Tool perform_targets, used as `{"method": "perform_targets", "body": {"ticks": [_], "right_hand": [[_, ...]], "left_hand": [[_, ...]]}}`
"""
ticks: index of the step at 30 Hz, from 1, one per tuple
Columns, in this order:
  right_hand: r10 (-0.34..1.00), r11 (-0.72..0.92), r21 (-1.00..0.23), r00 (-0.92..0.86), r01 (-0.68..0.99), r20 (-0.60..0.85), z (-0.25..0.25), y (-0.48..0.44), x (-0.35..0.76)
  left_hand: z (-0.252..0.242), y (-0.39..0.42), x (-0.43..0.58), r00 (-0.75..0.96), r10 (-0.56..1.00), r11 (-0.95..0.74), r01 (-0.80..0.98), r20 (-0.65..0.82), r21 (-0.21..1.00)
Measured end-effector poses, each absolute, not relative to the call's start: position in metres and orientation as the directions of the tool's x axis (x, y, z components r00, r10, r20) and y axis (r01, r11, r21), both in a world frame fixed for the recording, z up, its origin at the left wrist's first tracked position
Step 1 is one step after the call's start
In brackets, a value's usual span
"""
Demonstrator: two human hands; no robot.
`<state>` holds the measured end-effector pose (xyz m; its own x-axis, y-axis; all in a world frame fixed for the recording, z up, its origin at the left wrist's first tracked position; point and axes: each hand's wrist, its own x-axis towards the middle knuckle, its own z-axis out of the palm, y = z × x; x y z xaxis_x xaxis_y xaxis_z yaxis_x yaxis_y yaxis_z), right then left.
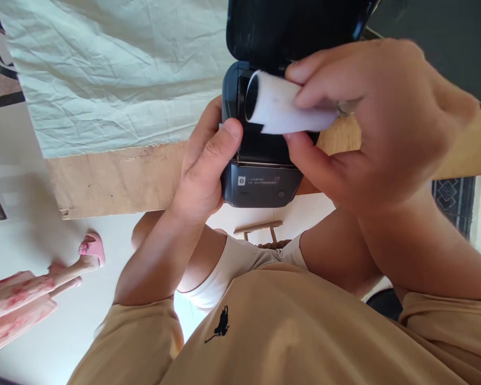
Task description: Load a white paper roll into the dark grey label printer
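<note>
A small dark grey label printer (260, 182) with its lid (292, 27) flipped open sits at the wooden table's edge. My left hand (206, 160) is wrapped round the printer's left side, thumb on its top edge. My right hand (369, 117) pinches a white paper roll (280, 104) between thumb and fingers, holding it just over the printer's open paper bay. The roll's hollow core faces left.
A crumpled white cloth (116, 69) covers the wooden table (112, 179) to the left. Below are my knees and tan shirt. Another person's foot in a pink sandal (91, 249) stands on the pale floor at the left. A patterned rug (452, 200) lies at the right.
</note>
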<state>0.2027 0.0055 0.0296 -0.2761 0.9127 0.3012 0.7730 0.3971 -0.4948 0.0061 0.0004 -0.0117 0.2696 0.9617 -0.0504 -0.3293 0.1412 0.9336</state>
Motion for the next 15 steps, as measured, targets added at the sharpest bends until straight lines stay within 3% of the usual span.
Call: {"method": "perform_targets", "body": {"ticks": [4, 7, 13, 15], "right_hand": [[0.738, 0.586, -0.269, -0.366, 0.764, 0.567, 0.03, 0.0, 0.205], [0.629, 0.628, -0.189, -0.349, 0.755, 0.695, 0.018, 0.003, 0.211], [0.488, 0.741, -0.086, -0.446, 0.666, 0.751, 0.005, 0.0, 0.209], [0.464, 0.788, -0.111, -0.465, 0.606, 0.754, 0.008, -0.003, 0.21]], "left_hand": [[-0.031, 0.005, 0.006, 0.274, 0.959, 0.05, -0.395, 0.066, 0.917], [-0.034, 0.005, 0.006, 0.285, 0.958, 0.089, -0.395, 0.031, 0.914], [-0.014, 0.001, -0.001, 0.305, 0.952, 0.099, -0.34, 0.01, 0.935], [-0.007, -0.002, -0.003, 0.331, 0.943, 0.137, -0.31, -0.029, 0.941]]}}
